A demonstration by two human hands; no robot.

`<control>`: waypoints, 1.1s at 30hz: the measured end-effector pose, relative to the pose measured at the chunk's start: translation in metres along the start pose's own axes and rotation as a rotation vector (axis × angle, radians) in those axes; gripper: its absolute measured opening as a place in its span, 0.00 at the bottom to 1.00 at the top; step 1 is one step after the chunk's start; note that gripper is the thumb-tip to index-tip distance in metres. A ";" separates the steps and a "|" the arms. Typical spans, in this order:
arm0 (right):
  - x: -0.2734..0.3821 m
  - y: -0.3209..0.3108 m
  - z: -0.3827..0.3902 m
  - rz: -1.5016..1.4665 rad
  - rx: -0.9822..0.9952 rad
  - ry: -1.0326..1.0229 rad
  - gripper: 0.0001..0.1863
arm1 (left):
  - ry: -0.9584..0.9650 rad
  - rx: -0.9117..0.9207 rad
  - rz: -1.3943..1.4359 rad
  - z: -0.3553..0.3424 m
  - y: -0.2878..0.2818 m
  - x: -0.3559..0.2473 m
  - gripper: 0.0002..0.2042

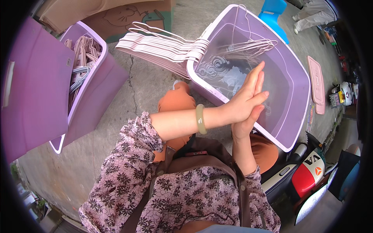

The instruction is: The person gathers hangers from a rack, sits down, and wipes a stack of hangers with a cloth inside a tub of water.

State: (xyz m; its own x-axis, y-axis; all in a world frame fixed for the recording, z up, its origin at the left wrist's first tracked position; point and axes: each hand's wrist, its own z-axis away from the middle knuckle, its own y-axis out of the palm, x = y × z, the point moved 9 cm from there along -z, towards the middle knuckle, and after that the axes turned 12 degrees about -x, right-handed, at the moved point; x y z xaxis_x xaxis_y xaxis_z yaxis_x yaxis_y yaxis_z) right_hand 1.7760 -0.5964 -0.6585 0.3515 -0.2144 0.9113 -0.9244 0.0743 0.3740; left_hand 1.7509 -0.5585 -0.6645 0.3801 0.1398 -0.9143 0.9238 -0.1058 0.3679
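My left hand [243, 101], with a pale green bangle [201, 119] on its wrist, is raised over the near edge of a purple tub [287, 105]. Its fingers are stretched out. Against its palm rests my right hand [244, 127], thumb extended; its other fingers are mostly hidden behind the left. Neither hand holds anything that I can see. Water with bubbles stands in the tub, and a few wire hangers [252, 47] lean at its far side, partly under water. A stack of pale pink hangers [155, 46] hooks over the tub's left corner and sticks outward.
At left stands a purple bin [103, 91] full of hangers, beside a large purple panel [35, 89]. Cardboard boxes [136, 19] sit behind. A blue plastic chair [274, 17], a pink lid [316, 83], a scooter [307, 174] and another person's legs [315, 15] are to the right.
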 end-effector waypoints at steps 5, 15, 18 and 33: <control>-0.007 -0.042 0.028 0.360 0.079 -0.009 0.39 | -0.359 -0.064 0.287 0.010 0.023 0.038 0.23; 0.037 -0.104 0.059 0.802 0.129 -0.256 0.24 | -0.300 0.390 -0.046 0.048 0.064 0.062 0.07; 0.043 -0.127 0.032 0.833 0.179 -0.155 0.08 | -0.192 0.424 -0.225 0.040 0.060 0.067 0.12; -0.179 -0.175 -0.300 2.013 0.523 -0.924 0.16 | 0.080 0.376 -0.517 -0.003 0.039 0.037 0.20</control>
State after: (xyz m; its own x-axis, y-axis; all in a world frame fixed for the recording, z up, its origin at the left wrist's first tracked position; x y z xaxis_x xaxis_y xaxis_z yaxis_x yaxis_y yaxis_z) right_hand 1.9187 -0.2786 -0.8355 -0.7732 -0.4684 -0.4275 0.1185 0.5555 -0.8231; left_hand 1.8008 -0.5543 -0.6836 -0.0941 0.3364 -0.9370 0.9152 -0.3413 -0.2144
